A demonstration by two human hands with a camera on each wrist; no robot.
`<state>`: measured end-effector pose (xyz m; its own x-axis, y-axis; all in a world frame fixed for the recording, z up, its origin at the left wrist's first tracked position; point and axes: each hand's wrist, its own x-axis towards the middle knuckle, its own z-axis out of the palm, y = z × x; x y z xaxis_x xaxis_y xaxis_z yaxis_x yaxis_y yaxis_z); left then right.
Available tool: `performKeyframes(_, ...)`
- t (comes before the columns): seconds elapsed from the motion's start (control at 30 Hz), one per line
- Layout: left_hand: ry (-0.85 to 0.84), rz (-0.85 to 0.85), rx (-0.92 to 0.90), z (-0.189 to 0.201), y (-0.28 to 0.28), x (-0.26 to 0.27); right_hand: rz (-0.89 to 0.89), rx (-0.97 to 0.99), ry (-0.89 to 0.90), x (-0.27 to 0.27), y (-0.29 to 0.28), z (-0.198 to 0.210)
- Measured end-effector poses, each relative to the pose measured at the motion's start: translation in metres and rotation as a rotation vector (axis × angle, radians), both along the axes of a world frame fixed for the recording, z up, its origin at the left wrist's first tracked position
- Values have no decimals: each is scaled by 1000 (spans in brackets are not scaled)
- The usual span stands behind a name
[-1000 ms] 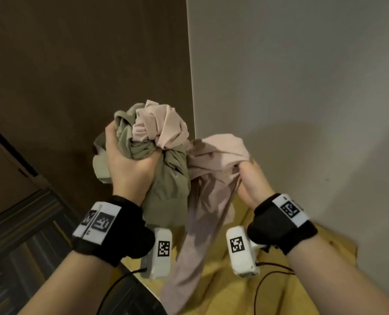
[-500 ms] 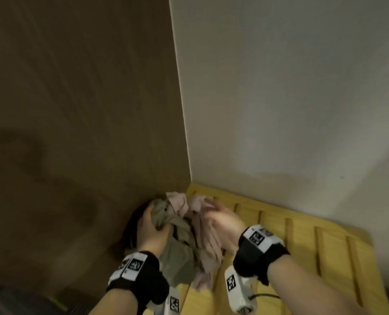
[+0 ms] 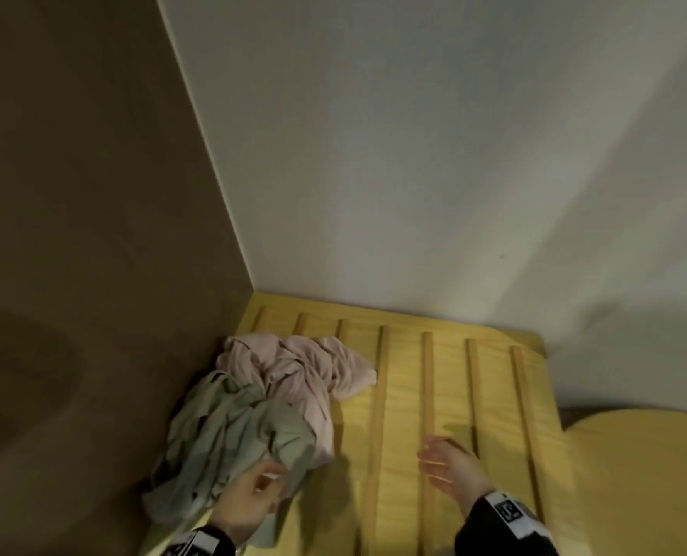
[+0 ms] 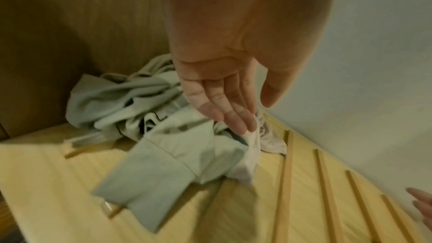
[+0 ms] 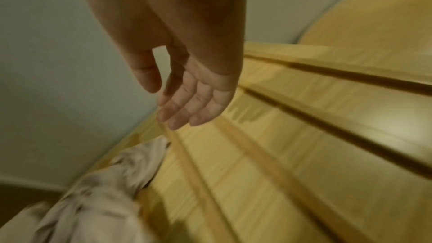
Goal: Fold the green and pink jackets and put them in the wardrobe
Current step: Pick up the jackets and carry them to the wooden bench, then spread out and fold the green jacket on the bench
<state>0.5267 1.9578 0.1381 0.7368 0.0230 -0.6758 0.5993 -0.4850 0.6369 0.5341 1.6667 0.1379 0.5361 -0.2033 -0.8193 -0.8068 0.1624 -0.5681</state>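
Observation:
The green jacket [image 3: 233, 439] and the pink jacket [image 3: 293, 367] lie crumpled together in the left corner of a yellow slatted surface [image 3: 454, 395]. The pink one is farther back, the green one nearer to me. My left hand [image 3: 249, 499] hovers over the green jacket's near edge with fingers relaxed and holds nothing; in the left wrist view the left hand [image 4: 236, 114] has straight fingers just above the green jacket [image 4: 163, 147]. My right hand [image 3: 446, 467] is open above the bare slats, to the right of the clothes. In the right wrist view the right hand [image 5: 180, 110] is empty, with the pink jacket [image 5: 98, 197] below left.
A brown wooden panel [image 3: 85, 234] stands on the left and a white wall [image 3: 434, 154] behind. Raised wooden slats [image 3: 428, 395] run front to back across the yellow surface. A rounded yellow cushion [image 3: 634, 467] lies at the right.
Both hands gripped the bundled jackets a second ago and brought them down into the corner. Now the jackets lie on the slats and both hands have let go and drawn back.

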Motion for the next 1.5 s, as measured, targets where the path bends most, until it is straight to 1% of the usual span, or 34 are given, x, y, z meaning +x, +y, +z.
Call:
performKeyframes(0.1, 0, 4, -5, -18, -33, -3, -74, -15, 19, -24, -39, -2)
performKeyframes(0.17, 46, -28, -14, -25, -57, -7, -79, -53, 21, -38, -59, 2)
performKeyframes(0.23, 78, -75, 19, -28, -81, -11, -55, -74, 39, -48, -73, 6)
performKeyframes(0.27, 58, -100, 64, -29, -90, -13, -36, -69, 56, -53, -77, 7)
performKeyframes(0.3, 14, -131, 147, -31, -96, -13, -12, -57, 73, -56, -80, 8)
performKeyframes(0.37, -69, -188, 382, -28, -99, -8, 43, -42, 87, -59, -83, 8)
performKeyframes(0.4, -89, -178, 478, -24, -97, -5, 64, -45, 85, -60, -85, 6)
performKeyframes(0.47, -71, -118, 579, -17, -86, 3, 94, -58, 83, -61, -87, 4)
performKeyframes(0.5, -42, -116, 612, -15, -78, 8, 98, -62, 84, -62, -86, 2)
performKeyframes(0.6, 68, -213, 681, -22, -48, 29, 92, -56, 72, -61, -81, -2)
performKeyframes(0.67, 110, -314, 712, -31, -32, 40, 96, -58, 57, -62, -79, -4)
performKeyframes(0.7, 127, -345, 716, -35, -25, 44, 100, -59, 52, -61, -78, -5)
performKeyframes(0.73, 137, -340, 700, -39, -20, 48, 103, -63, 51, -61, -79, -6)
performKeyframes(0.83, 121, -212, 601, -40, -7, 55, 115, -69, 44, -61, -79, -7)
performKeyframes(0.93, 15, -55, 471, -38, 3, 60, 120, -65, 51, -59, -79, -8)
performKeyframes(0.97, -32, -12, 425, -32, 5, 61, 123, -66, 58, -57, -78, -7)
performKeyframes(1.03, -87, -47, 407, -15, 10, 66, 140, -61, 63, -50, -73, -5)
performKeyframes(1.1, -24, -205, 476, 9, 15, 74, 183, -57, 52, -39, -64, -1)
performKeyframes(1.13, -24, -256, 497, 23, 17, 79, 208, -59, 38, -33, -57, 2)
performKeyframes(1.2, -100, -261, 452, 61, 15, 88, 257, -66, -10, -19, -40, 10)
performKeyframes(1.23, -178, -254, 412, 82, 13, 92, 298, -60, -43, -12, -29, 15)
performKeyframes(1.3, -373, -199, 262, 130, 2, 92, 422, -39, -147, 2, -5, 29)
performKeyframes(1.37, -545, -162, 53, 175, -10, 83, 596, 26, -273, 15, 22, 46)
performKeyframes(1.43, -678, -133, -145, 213, -23, 69, 763, 99, -388, 24, 55, 63)
performKeyframes(1.5, -793, -142, -322, 242, -35, 55, 899, 85, -503, 30, 88, 86)
